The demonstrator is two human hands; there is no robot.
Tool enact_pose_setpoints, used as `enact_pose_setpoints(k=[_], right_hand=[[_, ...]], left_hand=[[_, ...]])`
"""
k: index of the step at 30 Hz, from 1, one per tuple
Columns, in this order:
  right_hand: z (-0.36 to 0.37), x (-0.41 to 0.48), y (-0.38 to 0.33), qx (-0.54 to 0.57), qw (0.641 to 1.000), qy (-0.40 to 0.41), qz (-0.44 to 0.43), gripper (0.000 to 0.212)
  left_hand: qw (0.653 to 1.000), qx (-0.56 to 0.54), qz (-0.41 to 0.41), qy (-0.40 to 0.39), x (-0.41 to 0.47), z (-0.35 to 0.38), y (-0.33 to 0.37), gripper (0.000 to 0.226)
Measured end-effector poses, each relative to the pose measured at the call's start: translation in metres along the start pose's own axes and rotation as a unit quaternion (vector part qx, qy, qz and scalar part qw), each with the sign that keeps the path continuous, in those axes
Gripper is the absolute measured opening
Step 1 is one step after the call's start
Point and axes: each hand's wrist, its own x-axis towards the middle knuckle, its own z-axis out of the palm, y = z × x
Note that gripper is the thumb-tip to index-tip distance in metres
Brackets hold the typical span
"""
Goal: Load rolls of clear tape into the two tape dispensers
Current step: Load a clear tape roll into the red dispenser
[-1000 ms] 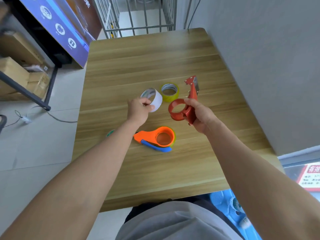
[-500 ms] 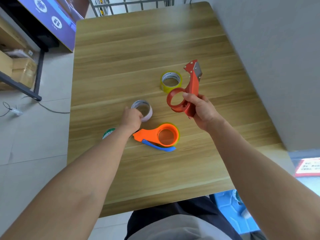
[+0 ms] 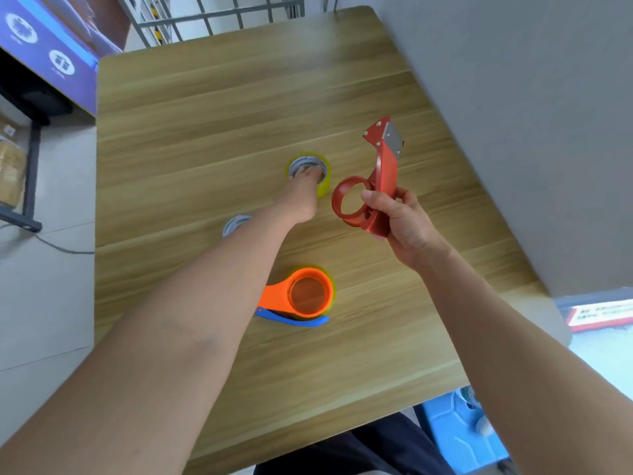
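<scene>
My right hand (image 3: 400, 221) grips a red tape dispenser (image 3: 376, 186) by its handle above the wooden table (image 3: 205, 114); its ring is empty and its blade end points up. My left hand (image 3: 301, 190) reaches forward, fingertips on the core of a yellowish clear tape roll (image 3: 323, 186) lying flat on the table. A second, whitish roll (image 3: 235, 223) lies flat, partly hidden behind my left forearm. An orange dispenser with a blue handle (image 3: 301, 296) lies near me with a roll inside its ring.
A grey wall (image 3: 531, 132) runs close along the table's right edge. A blue crate (image 3: 455, 437) sits on the floor at the lower right. A purple sign (image 3: 41, 56) and a dark rack stand left of the table, with metal bars (image 3: 212, 15) behind it.
My left hand set the whitish roll down on the table, let it go and moved forward to the yellowish roll. My right hand kept hold of the red dispenser.
</scene>
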Motion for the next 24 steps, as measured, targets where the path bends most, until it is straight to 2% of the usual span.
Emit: enact_pose_setpoints(k=[2, 7, 9, 11, 12, 14, 16, 20, 24], right_hand=[[-0.010, 0.000, 0.000, -0.005, 1.000, 0.009, -0.003, 0.073], [-0.024, 0.000, 0.003, -0.007, 1.000, 0.008, -0.005, 0.075], [-0.024, -0.001, 0.004, -0.011, 1.000, 0.006, -0.005, 0.075], [-0.024, -0.002, 0.004, -0.020, 1.000, 0.009, -0.009, 0.077], [-0.023, -0.003, 0.003, -0.029, 0.999, 0.012, -0.013, 0.077], [-0.016, -0.007, -0.001, -0.045, 0.999, 0.012, -0.025, 0.077], [-0.007, -0.013, -0.009, -0.041, 0.998, 0.008, -0.041, 0.073], [0.011, -0.025, -0.031, -0.034, 0.996, -0.005, -0.086, 0.066], [0.027, -0.038, -0.052, -0.061, 0.990, -0.034, -0.124, 0.066]], left_hand=[[0.999, 0.023, -0.024, -0.017, 0.010, 0.007, 0.002, 0.058], [0.995, 0.065, -0.070, 0.018, 0.012, 0.019, -0.001, 0.037], [0.995, 0.066, -0.067, 0.016, 0.007, 0.023, -0.006, 0.021], [0.996, -0.013, -0.070, 0.048, 0.001, 0.025, -0.009, 0.021], [0.987, -0.106, -0.088, 0.078, -0.002, 0.020, -0.010, 0.018], [0.936, -0.294, -0.136, 0.136, -0.009, 0.006, -0.009, 0.022], [0.883, -0.417, -0.148, 0.155, -0.021, -0.013, -0.003, 0.034], [0.820, -0.530, -0.133, 0.170, -0.051, -0.045, 0.011, 0.039], [0.801, -0.563, -0.104, 0.174, -0.082, -0.071, 0.024, 0.035]])
